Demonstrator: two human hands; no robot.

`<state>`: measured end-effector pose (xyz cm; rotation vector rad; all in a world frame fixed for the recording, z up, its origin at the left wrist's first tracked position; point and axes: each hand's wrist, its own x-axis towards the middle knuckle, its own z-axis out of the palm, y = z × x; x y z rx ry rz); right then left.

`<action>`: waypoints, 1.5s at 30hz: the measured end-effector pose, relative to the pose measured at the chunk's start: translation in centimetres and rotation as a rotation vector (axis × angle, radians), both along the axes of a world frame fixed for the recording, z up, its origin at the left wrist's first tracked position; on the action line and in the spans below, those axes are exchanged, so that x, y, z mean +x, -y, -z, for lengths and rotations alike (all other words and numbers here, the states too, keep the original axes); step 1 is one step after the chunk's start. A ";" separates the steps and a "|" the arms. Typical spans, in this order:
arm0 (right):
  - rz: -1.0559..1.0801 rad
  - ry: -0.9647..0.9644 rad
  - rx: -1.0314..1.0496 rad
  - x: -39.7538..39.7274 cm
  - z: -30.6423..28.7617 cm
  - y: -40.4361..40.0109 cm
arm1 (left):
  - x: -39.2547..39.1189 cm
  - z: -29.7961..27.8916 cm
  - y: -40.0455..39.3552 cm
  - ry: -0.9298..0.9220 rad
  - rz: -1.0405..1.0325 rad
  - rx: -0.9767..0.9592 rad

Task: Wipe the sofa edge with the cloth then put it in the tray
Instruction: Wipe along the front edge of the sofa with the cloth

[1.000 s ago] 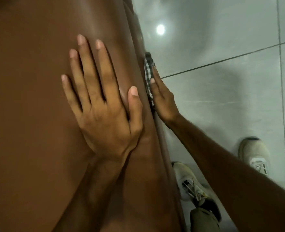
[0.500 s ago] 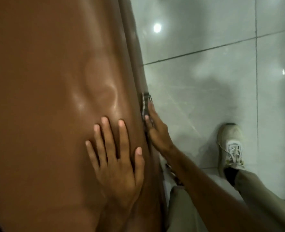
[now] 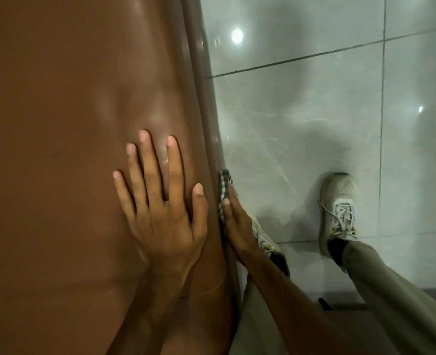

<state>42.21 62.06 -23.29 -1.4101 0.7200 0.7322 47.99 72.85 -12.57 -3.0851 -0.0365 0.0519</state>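
Against the rounded side edge [image 3: 204,111] of the glossy brown leather sofa [image 3: 58,124]: black-and-white checked cloth [image 3: 224,190], pinned there for wiping by straight fingers of the right grip [image 3: 237,226]; left grip [image 3: 160,211], released, splayed flat on the leather, apparently bracing; tray unseen.

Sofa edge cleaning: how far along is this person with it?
Done: hard to judge; the sofa edge shows no clear wiped mark. In hand: the right hand presses the checked cloth flat against that edge, mid-wipe, while the left hand rests flat on the brown sofa surface. Left: finishing the wipe, then putting the cloth in the tray, which is not in view.
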 end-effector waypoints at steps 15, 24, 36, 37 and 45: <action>-0.025 -0.025 -0.029 -0.3 0.7 0.1 | -2.1 0.3 -1.0 0.014 0.039 -0.022; -0.014 -0.163 0.042 -6.4 -3.5 1.0 | -2.3 0.0 -0.4 -0.028 -0.050 -0.040; -0.201 -0.515 -0.054 -6.4 -4.1 1.0 | -2.0 1.1 -0.1 -0.043 -0.035 -0.147; -0.265 -0.499 -0.072 -6.9 -5.0 1.8 | -1.8 0.8 0.0 -0.052 -0.056 -0.153; -0.650 -0.603 0.189 -1.2 -15.2 7.9 | -3.2 -5.3 -0.9 0.053 -0.595 -0.289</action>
